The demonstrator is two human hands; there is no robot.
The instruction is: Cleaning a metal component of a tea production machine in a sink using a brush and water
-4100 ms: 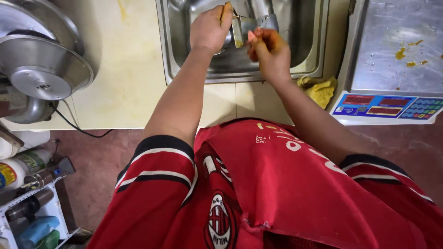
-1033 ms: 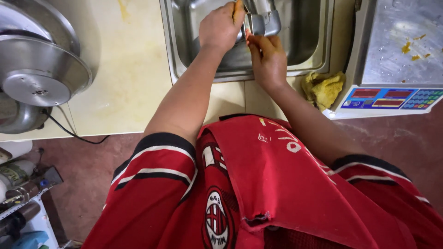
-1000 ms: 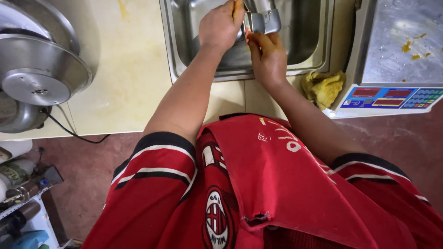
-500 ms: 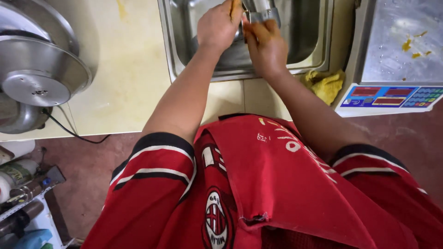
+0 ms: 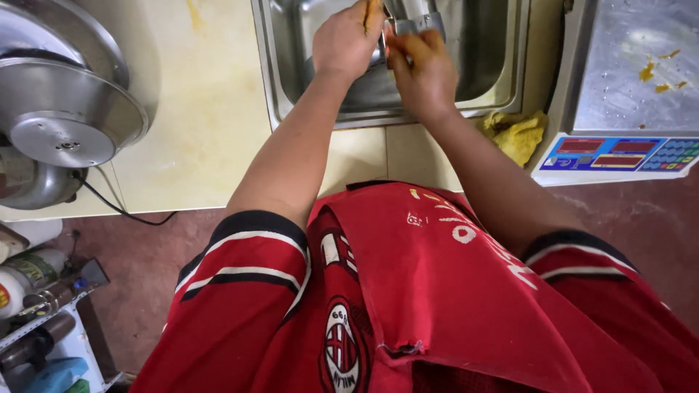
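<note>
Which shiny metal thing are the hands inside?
The sink, a steel basin sunk into the counter, where the left hand and right hand meet. The round bowls sit far left, the flat scale right.

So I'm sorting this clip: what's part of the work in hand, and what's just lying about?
In hand: left hand, right hand, small metal piece between them, steel sink.

Lying about: yellow cloth, weighing scale, metal bowls, bottles.

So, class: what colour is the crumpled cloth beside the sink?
Yellow; the cloth shows best in the head view.
</note>
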